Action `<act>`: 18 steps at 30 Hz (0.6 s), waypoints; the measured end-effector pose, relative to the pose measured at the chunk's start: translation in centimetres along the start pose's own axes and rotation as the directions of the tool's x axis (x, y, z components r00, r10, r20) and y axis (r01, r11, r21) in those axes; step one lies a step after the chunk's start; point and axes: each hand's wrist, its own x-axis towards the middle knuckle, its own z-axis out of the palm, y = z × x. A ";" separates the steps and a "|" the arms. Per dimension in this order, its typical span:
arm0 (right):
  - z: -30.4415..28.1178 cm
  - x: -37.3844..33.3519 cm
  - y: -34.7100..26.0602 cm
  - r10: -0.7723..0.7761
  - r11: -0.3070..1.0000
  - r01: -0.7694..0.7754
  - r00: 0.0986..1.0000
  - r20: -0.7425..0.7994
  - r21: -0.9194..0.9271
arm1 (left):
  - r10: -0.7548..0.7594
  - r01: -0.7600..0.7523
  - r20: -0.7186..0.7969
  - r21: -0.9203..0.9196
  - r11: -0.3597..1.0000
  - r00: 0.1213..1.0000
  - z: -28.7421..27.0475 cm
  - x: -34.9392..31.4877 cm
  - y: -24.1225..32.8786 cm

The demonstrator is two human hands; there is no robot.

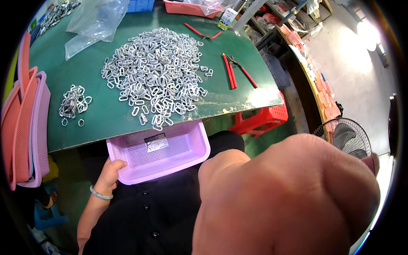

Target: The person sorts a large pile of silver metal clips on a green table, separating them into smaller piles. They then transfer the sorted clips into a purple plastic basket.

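Observation:
A lilac plastic basket (170, 168) with a perforated bottom rests at my lap, tucked against the table's front edge. My left hand (111, 172) grips its near left corner, thumb over the rim; a pale bangle is on that wrist. Inside lies only a label (156, 143) with a dark top band. Very near the camera, my right hand (293, 182) is raised and fills the lower right; its fingers are mostly hidden. A big heap of grey metal chain links (157, 63) covers the table's middle, with a smaller pile of links (74, 101) to its left.
The green table (229, 42) also bears two red-handled pliers (233, 70) (206, 37), a clear plastic bag (95, 25) and a small carton (227, 19). Stacked baskets (25, 127) stand at the left. A red stool (265, 117) and a fan (346, 138) are at the right.

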 end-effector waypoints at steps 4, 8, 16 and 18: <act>0.1 -0.8 -0.5 -0.024 0.999 0.023 0.999 -0.031 -0.023 | -0.004 0.005 -0.026 0.005 1.000 1.000 0.2 -0.3 0.0; -0.1 -1.4 -1.1 -0.057 0.997 0.050 0.991 -0.124 -0.060 | 0.035 -0.036 -0.026 -0.012 0.999 0.999 0.6 -0.5 -0.1; -14.8 -7.6 4.7 -0.013 -0.021 -0.449 0.893 -0.449 -0.893 | -0.030 0.034 -0.120 0.027 0.999 0.992 2.0 -1.3 1.2; -16.3 -9.5 5.7 0.065 -0.245 -0.406 0.899 -0.433 -0.880 | -0.003 0.011 -0.092 0.080 0.997 0.996 1.9 -1.2 1.2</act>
